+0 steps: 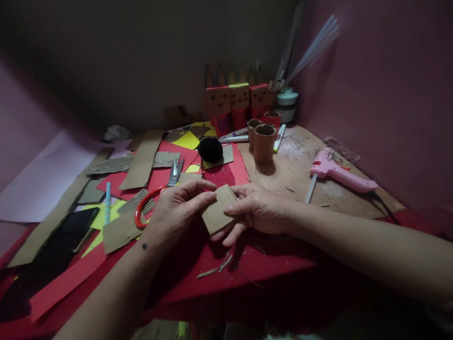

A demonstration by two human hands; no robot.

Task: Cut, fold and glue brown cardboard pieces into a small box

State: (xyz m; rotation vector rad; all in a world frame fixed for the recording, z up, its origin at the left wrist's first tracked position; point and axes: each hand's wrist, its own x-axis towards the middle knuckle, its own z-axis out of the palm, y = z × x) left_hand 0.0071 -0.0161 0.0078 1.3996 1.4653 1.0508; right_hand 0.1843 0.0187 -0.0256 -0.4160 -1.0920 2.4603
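The cardboard piece (216,215) was just below the middle of the frame, tilted between 2 bare hands over the front of the table (226,285). The left hand (179,200) had its grip closed at the piece's upper left edge, thumb near the forefinger. The right hand's (256,208) grip was clamped on the right side, thumb flat on the face and fingers spread beneath as support.

Good handling here seemed to call for light, even pressure: a hard thumb could dent or crease the card, while the lower fingers could keep it from bowing. Turning it gently at its edges looked safer than twisting against 2 fixed pinches. The scissors (152,193), left of centre, lay close to the left hand, so that wrist needed care. The glue gun (336,175), at the right of the frame, rested well apart from both hands.
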